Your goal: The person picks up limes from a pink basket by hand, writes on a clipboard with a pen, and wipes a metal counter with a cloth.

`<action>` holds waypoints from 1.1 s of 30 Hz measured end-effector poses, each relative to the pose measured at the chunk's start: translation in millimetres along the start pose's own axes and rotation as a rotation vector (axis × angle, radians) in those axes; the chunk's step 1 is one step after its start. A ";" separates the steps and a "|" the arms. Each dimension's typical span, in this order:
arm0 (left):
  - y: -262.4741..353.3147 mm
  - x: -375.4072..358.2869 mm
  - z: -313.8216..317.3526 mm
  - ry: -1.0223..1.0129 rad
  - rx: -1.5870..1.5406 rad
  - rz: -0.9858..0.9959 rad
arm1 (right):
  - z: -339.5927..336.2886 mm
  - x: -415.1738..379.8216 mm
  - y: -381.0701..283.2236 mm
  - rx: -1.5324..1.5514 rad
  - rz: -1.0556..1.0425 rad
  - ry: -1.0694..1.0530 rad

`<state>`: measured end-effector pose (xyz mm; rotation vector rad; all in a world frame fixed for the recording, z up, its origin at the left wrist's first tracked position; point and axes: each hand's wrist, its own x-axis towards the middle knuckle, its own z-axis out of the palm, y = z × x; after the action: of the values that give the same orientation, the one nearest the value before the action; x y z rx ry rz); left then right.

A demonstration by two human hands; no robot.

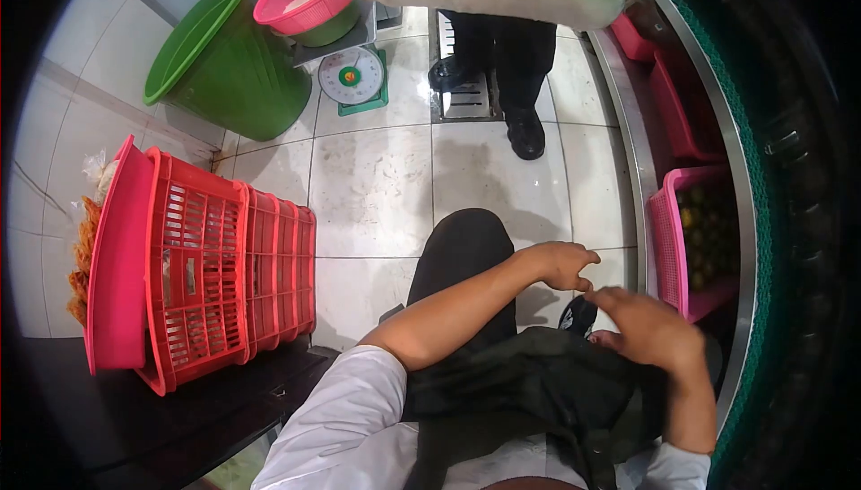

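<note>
My left hand (565, 266) reaches over my lap with its index finger and thumb apart and its other fingers loosely bent, nothing visible in it. Just below and to the right, my right hand (650, 327) has its fingers stretched toward the left fingertips and its thumb spread away; nothing shows in it either. The fingertips of both hands come very near each other. Under them are my dark apron (529, 382) and a black shoe (578, 313). Closest on the right is a pink basket (668, 243) of small green round fruits (704, 230) on a low shelf.
Stacked red crates (202, 266) with a pink tray (119, 266) stand left. A green bin (233, 69) and a dial scale (352, 75) bearing basins (300, 8) are ahead. Another person's dark-trousered legs (520, 60) stand by a floor drain (466, 100). A metal shelf edge (632, 149) runs along the right.
</note>
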<state>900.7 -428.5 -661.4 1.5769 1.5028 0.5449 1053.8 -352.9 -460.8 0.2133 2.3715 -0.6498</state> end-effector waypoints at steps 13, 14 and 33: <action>5.6 -3.7 -4.4 -0.030 -0.030 -0.014 | -1.2 21.5 3.6 -0.112 -0.106 0.077; 4.1 -4.3 -4.3 -0.019 -0.027 -0.013 | -3.7 21.2 5.0 -0.105 -0.101 0.092; 5.7 -7.7 -5.3 -0.004 -0.035 -0.010 | -10.2 15.0 11.5 -0.049 -0.127 0.159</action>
<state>898.3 -433.7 -652.1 1.5424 1.4900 0.5590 1040.2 -338.0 -468.3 0.0959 2.5669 -0.6544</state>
